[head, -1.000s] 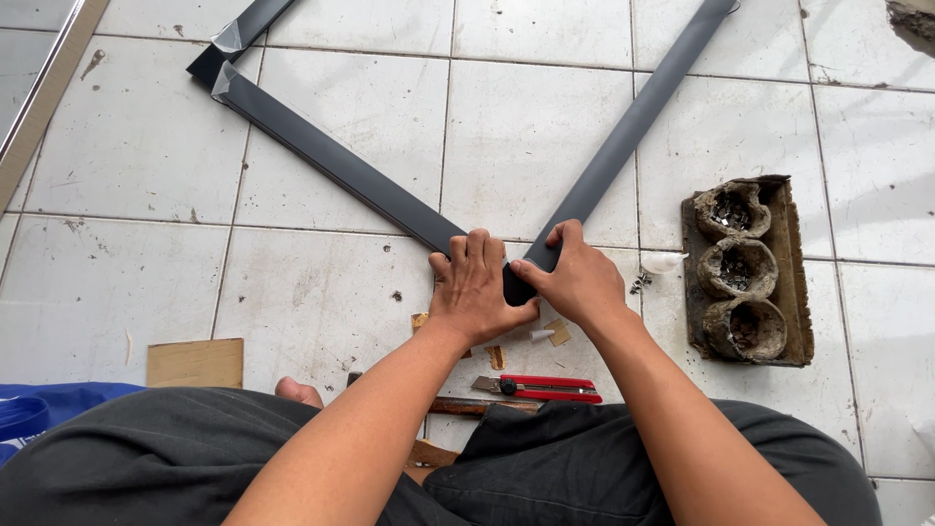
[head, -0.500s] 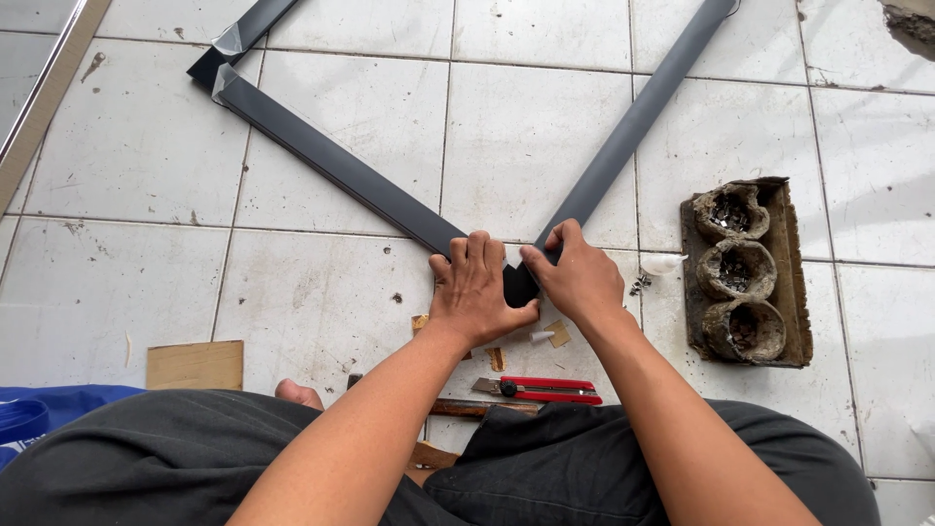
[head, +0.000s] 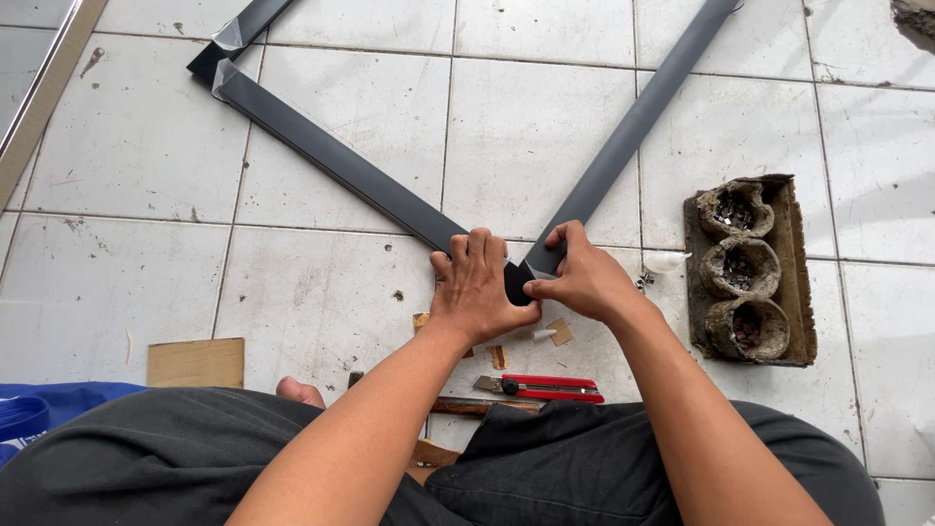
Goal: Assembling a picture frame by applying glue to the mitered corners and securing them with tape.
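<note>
Two long dark grey bars lie on the tiled floor and meet in a V at their near ends. The left bar (head: 331,161) runs up to the far left, the right bar (head: 633,122) to the far right. My left hand (head: 477,287) presses down on the near end of the left bar at the joint. My right hand (head: 579,278) grips the near end of the right bar, thumb against the corner. The joint itself is mostly hidden under my fingers.
A red utility knife (head: 541,387) lies just in front of my legs, beside small wood scraps (head: 558,331). A shallow brown box with three dirty round cups (head: 745,268) sits to the right. A flat piece of plywood (head: 195,362) lies at the left.
</note>
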